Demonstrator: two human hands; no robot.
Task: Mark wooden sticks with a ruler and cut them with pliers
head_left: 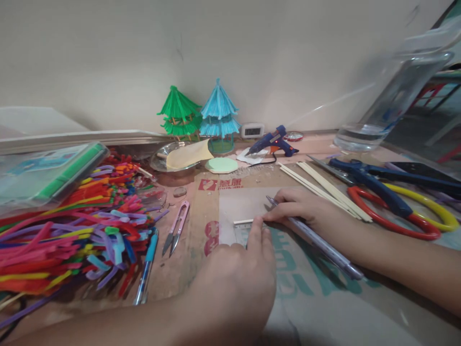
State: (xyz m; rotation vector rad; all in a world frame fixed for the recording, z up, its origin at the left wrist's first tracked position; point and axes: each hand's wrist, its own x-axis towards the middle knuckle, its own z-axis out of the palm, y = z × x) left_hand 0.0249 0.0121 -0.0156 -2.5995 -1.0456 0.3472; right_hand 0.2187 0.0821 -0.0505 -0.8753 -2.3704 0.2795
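My left hand [239,274] rests on the cardboard with its index finger stretched forward and the other fingers bent. It presses down a clear ruler [242,226], mostly hidden under the fingers. Along the ruler's edge lies a short pale wooden stick [243,222]. My right hand [306,209] holds a purple pen [324,247] slantwise between its fingers, tip pointing up and left. Its fingertips meet the stick's right end, close to my left index finger; whether they pinch the stick is hidden.
Pipe cleaners [72,240] heap at left, beside pink thread snips [176,228] and a blue pen [147,269]. Behind are green [178,108] and blue [219,108] paper-roofed models and a glue gun [272,142]. Sticks [324,185], scissors [392,211] and a water jug [389,101] stand right.
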